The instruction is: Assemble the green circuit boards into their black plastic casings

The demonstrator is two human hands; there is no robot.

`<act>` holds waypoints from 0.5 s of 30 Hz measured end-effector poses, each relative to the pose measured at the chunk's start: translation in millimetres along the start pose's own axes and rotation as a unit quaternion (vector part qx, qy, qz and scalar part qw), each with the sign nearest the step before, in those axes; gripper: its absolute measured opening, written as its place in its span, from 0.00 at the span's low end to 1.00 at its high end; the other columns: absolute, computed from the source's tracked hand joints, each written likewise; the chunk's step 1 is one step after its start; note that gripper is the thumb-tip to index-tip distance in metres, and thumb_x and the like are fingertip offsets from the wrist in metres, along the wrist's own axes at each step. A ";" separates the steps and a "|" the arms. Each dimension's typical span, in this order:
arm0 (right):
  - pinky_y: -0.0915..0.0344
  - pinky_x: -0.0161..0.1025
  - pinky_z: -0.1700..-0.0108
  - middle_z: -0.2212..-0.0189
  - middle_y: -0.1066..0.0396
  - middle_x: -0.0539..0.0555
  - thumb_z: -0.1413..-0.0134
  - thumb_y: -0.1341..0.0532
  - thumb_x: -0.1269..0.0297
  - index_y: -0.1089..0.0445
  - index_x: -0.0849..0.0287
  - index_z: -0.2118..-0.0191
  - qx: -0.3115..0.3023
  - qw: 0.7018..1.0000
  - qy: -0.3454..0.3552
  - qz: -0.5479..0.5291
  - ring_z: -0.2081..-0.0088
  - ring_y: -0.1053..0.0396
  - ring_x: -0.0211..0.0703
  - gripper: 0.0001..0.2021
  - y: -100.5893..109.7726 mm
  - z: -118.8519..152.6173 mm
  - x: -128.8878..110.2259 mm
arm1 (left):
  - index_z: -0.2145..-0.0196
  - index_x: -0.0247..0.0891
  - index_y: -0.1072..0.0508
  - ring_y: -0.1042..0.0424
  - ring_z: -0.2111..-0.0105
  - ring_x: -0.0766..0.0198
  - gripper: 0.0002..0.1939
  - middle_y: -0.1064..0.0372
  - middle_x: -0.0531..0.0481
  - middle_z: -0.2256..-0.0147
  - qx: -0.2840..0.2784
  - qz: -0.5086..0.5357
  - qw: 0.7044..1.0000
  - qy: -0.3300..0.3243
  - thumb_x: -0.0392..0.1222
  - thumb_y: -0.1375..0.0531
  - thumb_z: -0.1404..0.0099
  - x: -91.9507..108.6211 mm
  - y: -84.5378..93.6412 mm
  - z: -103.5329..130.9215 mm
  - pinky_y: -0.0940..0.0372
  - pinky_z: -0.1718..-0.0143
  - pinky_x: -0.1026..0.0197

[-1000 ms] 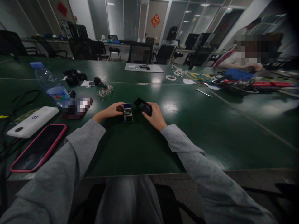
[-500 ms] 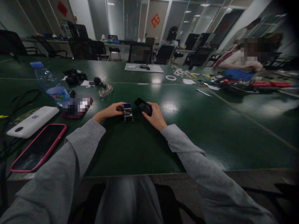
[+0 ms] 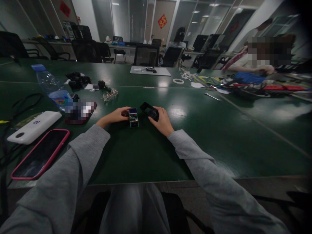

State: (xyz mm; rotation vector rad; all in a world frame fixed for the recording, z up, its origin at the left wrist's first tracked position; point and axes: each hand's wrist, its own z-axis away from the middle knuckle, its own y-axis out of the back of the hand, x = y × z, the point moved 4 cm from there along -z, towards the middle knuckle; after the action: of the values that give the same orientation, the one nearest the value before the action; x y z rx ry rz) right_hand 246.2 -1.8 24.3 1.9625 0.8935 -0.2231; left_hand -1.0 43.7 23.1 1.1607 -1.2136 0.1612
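Note:
Near the middle of the green table point(image 3: 151, 156), my left hand point(image 3: 119, 115) grips the left side of a small circuit board point(image 3: 134, 117) that has a little blue-white screen at its top end. My right hand point(image 3: 162, 120) is closed round the right end of a black rectangular case point(image 3: 149, 110), which is tilted with its hollow-looking face toward me. A narrow gap separates the board from the case. The fingertips under both objects are partly hidden.
To the left lie a red-edged phone point(image 3: 41, 154), a white power bank point(image 3: 35, 127), a plastic bottle point(image 3: 55, 87) and glasses point(image 3: 110, 95). Beyond are a grey board point(image 3: 150, 71) and a tape roll point(image 3: 178, 81). Cables point(image 3: 243, 86) and a person point(image 3: 258, 61) are at the right.

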 end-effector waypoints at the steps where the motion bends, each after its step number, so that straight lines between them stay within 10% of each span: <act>1: 0.37 0.58 0.45 0.50 0.37 0.61 0.48 0.39 0.62 0.40 0.58 0.44 0.000 1.000 0.000 0.000 0.47 0.38 0.57 0.24 -0.2 0.0 0.1 | 0.42 0.37 0.36 0.31 0.55 0.58 0.30 0.31 0.42 0.50 -0.001 0.001 1.000 0.002 0.42 0.37 0.43 -0.7 -0.1 -0.2 0.38 0.52 0.52; 15: 0.38 0.58 0.45 0.50 0.37 0.63 0.47 0.39 0.59 0.41 0.59 0.44 -0.007 1.000 0.006 0.001 0.47 0.38 0.57 0.25 -6.2 0.3 7.2 | 0.41 0.36 0.38 0.31 0.55 0.57 0.33 0.31 0.40 0.50 -0.014 -0.004 1.000 0.009 0.43 0.37 0.43 1.6 -0.1 0.8 0.38 0.53 0.52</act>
State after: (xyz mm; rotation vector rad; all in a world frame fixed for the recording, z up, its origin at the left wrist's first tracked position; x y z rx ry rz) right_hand 247.2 3.4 16.3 1.9543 0.8979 -0.2031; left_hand -0.8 42.3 24.3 1.1380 -1.1919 0.1470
